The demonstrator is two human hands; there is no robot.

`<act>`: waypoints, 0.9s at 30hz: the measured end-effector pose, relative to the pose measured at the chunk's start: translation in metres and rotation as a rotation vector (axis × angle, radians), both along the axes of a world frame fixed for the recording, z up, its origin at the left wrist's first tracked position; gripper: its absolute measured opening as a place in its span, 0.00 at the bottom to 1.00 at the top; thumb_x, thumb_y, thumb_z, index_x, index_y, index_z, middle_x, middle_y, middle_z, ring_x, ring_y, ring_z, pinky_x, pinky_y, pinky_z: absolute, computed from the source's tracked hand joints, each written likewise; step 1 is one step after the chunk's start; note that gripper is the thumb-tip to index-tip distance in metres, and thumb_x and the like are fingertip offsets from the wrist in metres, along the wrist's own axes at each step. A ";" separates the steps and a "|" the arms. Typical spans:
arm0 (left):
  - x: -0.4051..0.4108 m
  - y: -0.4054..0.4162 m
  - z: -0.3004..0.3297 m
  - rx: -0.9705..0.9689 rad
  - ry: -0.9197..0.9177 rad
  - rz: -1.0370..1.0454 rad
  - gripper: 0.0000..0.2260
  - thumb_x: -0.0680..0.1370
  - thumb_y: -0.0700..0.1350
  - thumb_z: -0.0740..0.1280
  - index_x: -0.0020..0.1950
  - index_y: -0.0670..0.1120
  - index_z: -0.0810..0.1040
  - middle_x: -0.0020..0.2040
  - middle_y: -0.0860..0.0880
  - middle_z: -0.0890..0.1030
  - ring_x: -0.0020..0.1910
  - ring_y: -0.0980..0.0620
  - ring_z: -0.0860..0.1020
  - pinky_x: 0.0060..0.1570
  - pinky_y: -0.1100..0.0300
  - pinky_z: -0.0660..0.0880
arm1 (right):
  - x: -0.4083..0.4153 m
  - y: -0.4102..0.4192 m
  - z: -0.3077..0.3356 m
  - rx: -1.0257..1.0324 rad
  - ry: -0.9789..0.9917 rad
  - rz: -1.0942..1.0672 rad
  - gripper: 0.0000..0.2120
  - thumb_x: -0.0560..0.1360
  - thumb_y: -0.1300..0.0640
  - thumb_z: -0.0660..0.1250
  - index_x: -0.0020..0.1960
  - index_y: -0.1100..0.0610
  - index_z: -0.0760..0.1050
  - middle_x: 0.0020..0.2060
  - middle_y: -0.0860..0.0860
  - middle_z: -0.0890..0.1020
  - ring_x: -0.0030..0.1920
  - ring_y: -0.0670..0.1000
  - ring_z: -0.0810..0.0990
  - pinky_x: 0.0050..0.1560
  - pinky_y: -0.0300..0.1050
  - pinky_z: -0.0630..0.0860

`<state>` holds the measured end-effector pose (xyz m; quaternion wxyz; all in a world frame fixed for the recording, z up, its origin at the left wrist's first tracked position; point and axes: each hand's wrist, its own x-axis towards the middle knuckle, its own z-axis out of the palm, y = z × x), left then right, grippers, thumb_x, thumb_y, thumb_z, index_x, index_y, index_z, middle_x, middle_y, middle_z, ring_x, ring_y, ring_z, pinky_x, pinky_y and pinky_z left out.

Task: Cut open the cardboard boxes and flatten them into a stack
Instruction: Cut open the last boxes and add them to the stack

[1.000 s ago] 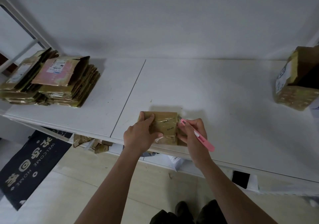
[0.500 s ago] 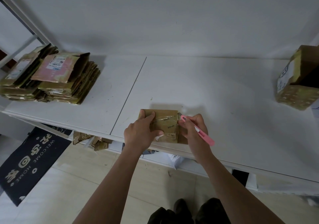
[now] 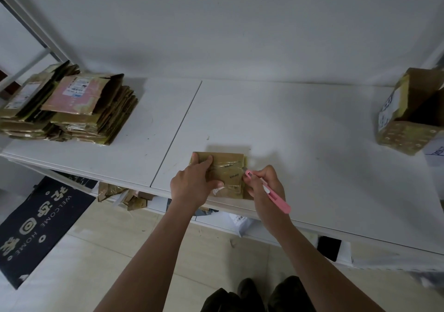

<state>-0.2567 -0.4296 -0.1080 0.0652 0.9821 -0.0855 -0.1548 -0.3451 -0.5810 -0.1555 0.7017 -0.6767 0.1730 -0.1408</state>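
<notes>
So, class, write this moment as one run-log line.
left hand: holds small taped box on table | right hand: pink cutter at box's right edge | flattened stack: far left

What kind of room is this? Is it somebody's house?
Probably a home, maybe near the door: a welcome mat lies on the tiled floor, and flattened boxes are stacked on a plain white table.
</notes>
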 end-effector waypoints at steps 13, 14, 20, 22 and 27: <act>-0.001 0.000 0.000 -0.019 -0.021 0.003 0.31 0.75 0.62 0.68 0.77 0.60 0.62 0.73 0.55 0.65 0.58 0.43 0.77 0.46 0.56 0.69 | -0.017 0.003 0.008 -0.200 -0.017 0.084 0.07 0.80 0.63 0.62 0.44 0.59 0.68 0.37 0.58 0.79 0.37 0.57 0.78 0.34 0.49 0.75; -0.001 -0.001 0.000 -0.021 -0.025 0.003 0.31 0.75 0.62 0.68 0.77 0.60 0.62 0.72 0.55 0.65 0.57 0.43 0.77 0.45 0.56 0.68 | -0.018 0.002 0.009 -0.210 -0.015 0.095 0.07 0.80 0.63 0.62 0.44 0.59 0.68 0.36 0.58 0.79 0.35 0.56 0.77 0.33 0.47 0.72; -0.001 0.001 -0.001 -0.053 -0.016 0.010 0.32 0.75 0.62 0.68 0.77 0.60 0.61 0.75 0.56 0.63 0.60 0.43 0.76 0.46 0.56 0.68 | -0.035 -0.012 0.010 -0.262 -0.017 0.272 0.09 0.81 0.63 0.62 0.43 0.61 0.68 0.34 0.60 0.78 0.28 0.45 0.73 0.28 0.41 0.68; -0.001 0.002 -0.002 -0.074 -0.010 0.012 0.32 0.75 0.62 0.68 0.77 0.60 0.61 0.76 0.56 0.62 0.61 0.43 0.75 0.47 0.56 0.68 | -0.037 -0.023 0.011 -0.292 -0.052 0.253 0.07 0.81 0.63 0.62 0.44 0.60 0.69 0.37 0.55 0.80 0.34 0.48 0.80 0.32 0.46 0.75; -0.002 0.007 -0.008 -0.161 0.023 0.036 0.35 0.73 0.64 0.68 0.77 0.61 0.60 0.79 0.59 0.54 0.66 0.47 0.72 0.54 0.53 0.69 | -0.019 -0.074 -0.001 -0.848 -0.014 0.090 0.06 0.80 0.62 0.61 0.56 0.58 0.73 0.45 0.54 0.78 0.42 0.53 0.79 0.40 0.51 0.79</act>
